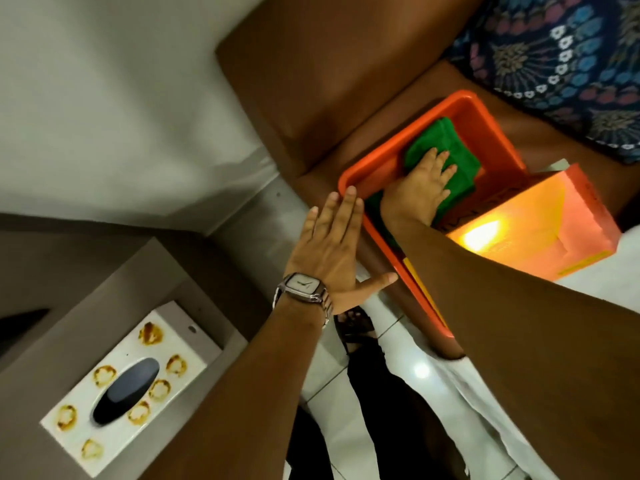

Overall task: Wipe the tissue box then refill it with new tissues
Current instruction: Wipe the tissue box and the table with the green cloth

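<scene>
The right hand (420,188) lay flat, fingers spread, on a green cloth (446,150) inside the orange tray (360,174). The left hand (332,247) hovered open-fingered beside the tray. The white tissue box (117,386) sat well apart on the grey table (86,271).

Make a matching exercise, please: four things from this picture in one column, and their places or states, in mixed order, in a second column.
Things:
1. green cloth
2. tissue box
3. left hand
4. orange tray

Places or states:
A. on the brown sofa seat
B. open and flat, beside the tray rim
C. inside the tray, under the right hand
D. on the grey table at lower left

Pairs: 1-C, 2-D, 3-B, 4-A
</scene>
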Tool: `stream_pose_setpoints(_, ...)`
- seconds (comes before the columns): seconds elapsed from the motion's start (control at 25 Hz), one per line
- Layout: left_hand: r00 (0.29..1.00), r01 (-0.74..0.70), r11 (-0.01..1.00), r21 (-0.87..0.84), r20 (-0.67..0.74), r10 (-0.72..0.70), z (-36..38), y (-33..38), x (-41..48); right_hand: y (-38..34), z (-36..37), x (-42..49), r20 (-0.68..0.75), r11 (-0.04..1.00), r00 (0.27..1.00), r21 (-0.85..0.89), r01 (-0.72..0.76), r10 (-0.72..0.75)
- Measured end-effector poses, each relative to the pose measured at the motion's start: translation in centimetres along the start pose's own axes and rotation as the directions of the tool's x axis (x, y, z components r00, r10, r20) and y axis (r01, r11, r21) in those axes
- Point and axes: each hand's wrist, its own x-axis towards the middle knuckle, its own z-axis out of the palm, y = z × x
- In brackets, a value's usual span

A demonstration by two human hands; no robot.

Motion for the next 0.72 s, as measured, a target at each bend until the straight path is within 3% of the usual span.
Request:
stream_pose_setpoints(0.16, 0.990, 0.044, 0.992, -0.119, -0.127, -0.059, -1.3, -1.0, -2.7, -0.9, -4.1, -2.5, -0.082, 0.876, 0.995, 0.482, -0.008, 0.054)
stream_pose_setpoints(0.36, 0.972, 0.158, 0.973, -0.169, -0.147, -0.183, -1.1, -5.1, -12.8, -3.1, -6.3, -12.4, -0.056, 0.652, 0.972, 0.732, 0.196, -0.230)
stream_pose_setpoints(0.44, 0.956, 0.240, 0.954, -0.178, -0.125, -0.264, -0.4, -8.0, -18.5, -3.6, -4.7, -18.5, 0.031, 0.607, 0.935, 0.768, 0.204, -0.353)
stream_pose_setpoints(0.56, 0.903, 0.400, 0.907, -0.132, -0.110, -0.415, 1.6, -12.9, -27.7, -3.3, -0.3, -27.0, 0.224, 0.675, 0.818, 0.696, 0.246, -0.530)
stream_pose_setpoints(0.72, 0.798, 0.597, 0.798, -0.085, -0.040, -0.602, 4.9, -19.5, -37.7, -2.5, 7.3, -34.1, 0.354, 0.707, 0.625, 0.493, 0.507, -0.695)
